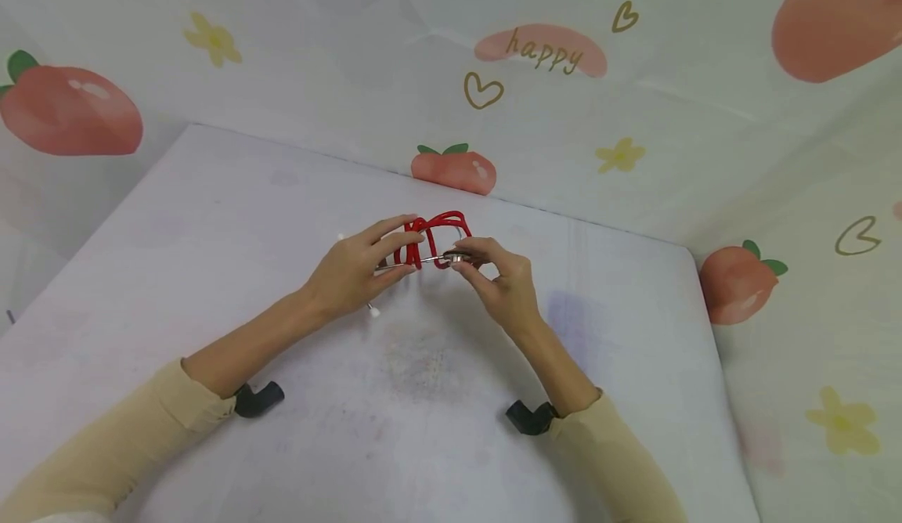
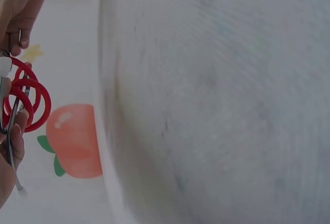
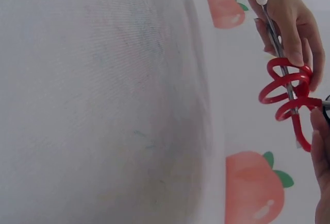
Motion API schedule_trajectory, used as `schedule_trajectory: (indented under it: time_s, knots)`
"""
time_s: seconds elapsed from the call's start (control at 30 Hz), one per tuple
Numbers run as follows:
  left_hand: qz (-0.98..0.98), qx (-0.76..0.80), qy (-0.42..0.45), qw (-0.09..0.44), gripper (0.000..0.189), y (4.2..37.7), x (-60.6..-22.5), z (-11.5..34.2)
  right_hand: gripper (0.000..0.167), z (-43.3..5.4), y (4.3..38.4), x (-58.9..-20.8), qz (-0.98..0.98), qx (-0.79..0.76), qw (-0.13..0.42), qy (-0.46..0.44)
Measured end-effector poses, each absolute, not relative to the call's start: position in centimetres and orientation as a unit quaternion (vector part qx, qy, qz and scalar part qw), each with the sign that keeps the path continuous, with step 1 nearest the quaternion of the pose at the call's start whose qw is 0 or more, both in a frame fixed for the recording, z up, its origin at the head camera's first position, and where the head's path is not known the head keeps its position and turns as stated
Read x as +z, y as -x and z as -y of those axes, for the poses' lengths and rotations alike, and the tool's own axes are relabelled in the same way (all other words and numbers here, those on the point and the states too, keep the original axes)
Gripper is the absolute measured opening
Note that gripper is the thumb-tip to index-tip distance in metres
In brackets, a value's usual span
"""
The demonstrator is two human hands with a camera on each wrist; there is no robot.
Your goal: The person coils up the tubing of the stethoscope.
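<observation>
A stethoscope with red tubing (image 1: 413,247) is held up between both hands over the white surface. Its tubing is wound in several loops around the metal ear tubes (image 3: 273,31), as the right wrist view shows. My left hand (image 1: 347,269) grips the looped tubing and ear tubes, thumb below and fingers above. A white ear tip (image 1: 374,312) sticks out under that hand. On the other side, my right hand (image 1: 506,282) pinches the round metal chest piece (image 1: 456,257) between thumb and fingers. The palm side of the left hand is hidden in the head view.
Below the hands spreads a white covered table (image 1: 423,445) with faint stains. Behind it hangs a pale backdrop (image 1: 338,61) printed with peaches, flowers and hearts. Black curved pieces (image 1: 259,399) sit at both sleeve cuffs (image 1: 200,390).
</observation>
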State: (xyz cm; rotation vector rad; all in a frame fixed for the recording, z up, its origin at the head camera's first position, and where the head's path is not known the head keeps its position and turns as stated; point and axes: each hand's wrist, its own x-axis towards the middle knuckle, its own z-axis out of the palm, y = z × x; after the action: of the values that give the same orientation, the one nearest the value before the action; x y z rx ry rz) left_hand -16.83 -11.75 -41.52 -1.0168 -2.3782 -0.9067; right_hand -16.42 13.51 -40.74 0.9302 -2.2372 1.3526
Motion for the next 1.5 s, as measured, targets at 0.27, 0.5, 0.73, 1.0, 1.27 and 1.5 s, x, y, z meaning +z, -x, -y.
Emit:
schedule_trajectory:
  time_s: [0.27, 0.5, 0.73, 1.0, 1.27, 1.5]
  knots:
    - [0.834, -0.349, 0.380, 0.194, 0.053, 16.5, -41.6, 11.4, 0.029, -13.5, 16.7, -41.3, 0.787, 0.479, 0.235, -0.310]
    - [0.828, -0.367, 0.382, 0.182, 0.053, 16.3, -41.5, 11.3, 0.033, -13.4, 16.9, -41.3, 0.797, 0.444, 0.288, -0.291]
    - [0.824, -0.372, 0.386, 0.186, 0.052, 16.3, -41.7, 11.1, 0.037, -13.2, 17.3, -41.7, 0.779, 0.518, 0.216, -0.278]
    - [0.818, -0.376, 0.389, 0.195, 0.053, 16.3, -41.7, 10.8, 0.033, -13.0, 17.5, -42.2, 0.731, 0.616, 0.158, -0.248]
    - [0.815, -0.376, 0.390, 0.206, 0.052, 16.4, -41.4, 10.3, 0.022, -12.4, 17.1, -42.1, 0.675, 0.693, 0.184, -0.173]
    - [0.818, -0.380, 0.378, 0.208, 0.049, 16.4, -41.7, 10.3, 0.022, -12.2, 16.5, -40.6, 0.681, 0.693, 0.156, -0.177]
